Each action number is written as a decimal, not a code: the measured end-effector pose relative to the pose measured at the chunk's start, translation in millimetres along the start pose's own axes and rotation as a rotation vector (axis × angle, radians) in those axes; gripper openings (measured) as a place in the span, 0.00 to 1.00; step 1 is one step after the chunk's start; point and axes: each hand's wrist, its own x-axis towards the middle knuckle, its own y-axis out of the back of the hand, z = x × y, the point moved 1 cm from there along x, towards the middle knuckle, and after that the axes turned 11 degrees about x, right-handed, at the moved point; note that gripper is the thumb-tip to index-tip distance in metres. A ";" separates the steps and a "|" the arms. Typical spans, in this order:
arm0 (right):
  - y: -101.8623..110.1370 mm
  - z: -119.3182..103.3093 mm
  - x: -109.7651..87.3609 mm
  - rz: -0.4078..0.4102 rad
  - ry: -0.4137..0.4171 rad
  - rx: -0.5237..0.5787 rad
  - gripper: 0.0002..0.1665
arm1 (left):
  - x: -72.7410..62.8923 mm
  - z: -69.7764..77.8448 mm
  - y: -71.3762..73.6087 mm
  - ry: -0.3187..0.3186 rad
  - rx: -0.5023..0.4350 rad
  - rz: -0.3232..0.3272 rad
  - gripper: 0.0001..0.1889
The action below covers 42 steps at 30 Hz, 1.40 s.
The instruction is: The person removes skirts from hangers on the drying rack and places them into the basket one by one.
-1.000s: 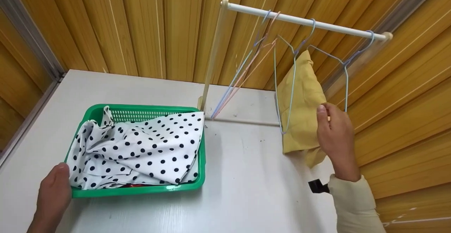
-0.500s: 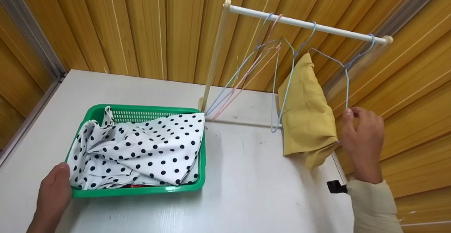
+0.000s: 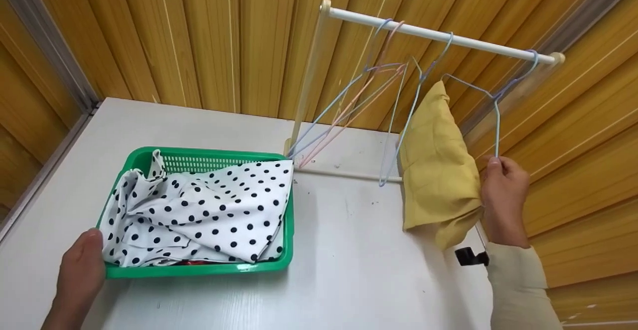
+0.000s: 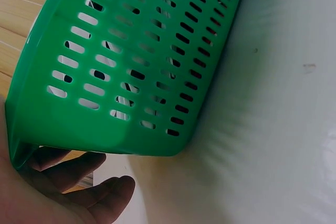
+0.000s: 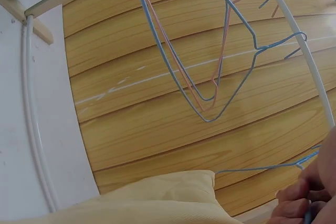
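On the left, my left hand (image 3: 79, 265) grips the near left corner of a green plastic basket (image 3: 199, 271), thumb over the rim. Its fingers curl under the rim in the left wrist view, beside the slotted wall (image 4: 121, 135). A white cloth with black dots (image 3: 214, 210) fills the basket. My right hand (image 3: 504, 198) pinches the side wire of a blue wire hanger (image 3: 497, 125) hooked at the right end of the rail. Over that hanger drapes a yellow cloth (image 3: 438, 165), which hides its lower bar. In the right wrist view, curled fingers (image 5: 294, 203) hold the wire.
A rack with a white rail (image 3: 428, 31) stands on the white table (image 3: 349, 270). Left of the yellow cloth hang a bare blue hanger (image 3: 411, 110), a pink hanger (image 3: 344, 118) and another blue one (image 3: 331, 103). Wood-patterned panels (image 3: 189, 36) rise behind and at right.
My right hand went from the yellow cloth's edge to the hanger's side wire, moving right, then slightly back left. The bare hangers swing a little. My left hand stays on the basket.
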 end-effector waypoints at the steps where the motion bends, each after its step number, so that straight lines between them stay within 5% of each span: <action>1: -1.0 -0.6 -0.1 0.022 0.000 0.076 0.17 | -0.1 0.4 -0.3 0.001 -0.001 -0.001 0.40; 3: -2.7 -2.3 -0.7 0.054 -0.004 0.233 0.20 | -0.5 0.6 -0.6 0.004 -0.004 -0.002 0.40; 7: -2.4 -6.8 -4.2 0.059 -0.050 0.380 0.21 | -0.6 -0.5 0.2 0.002 -0.005 -0.005 0.39; 42: 0.5 -53.0 -64.9 -0.025 -0.069 0.618 0.15 | -5.2 4.7 3.1 0.000 -0.019 -0.036 0.39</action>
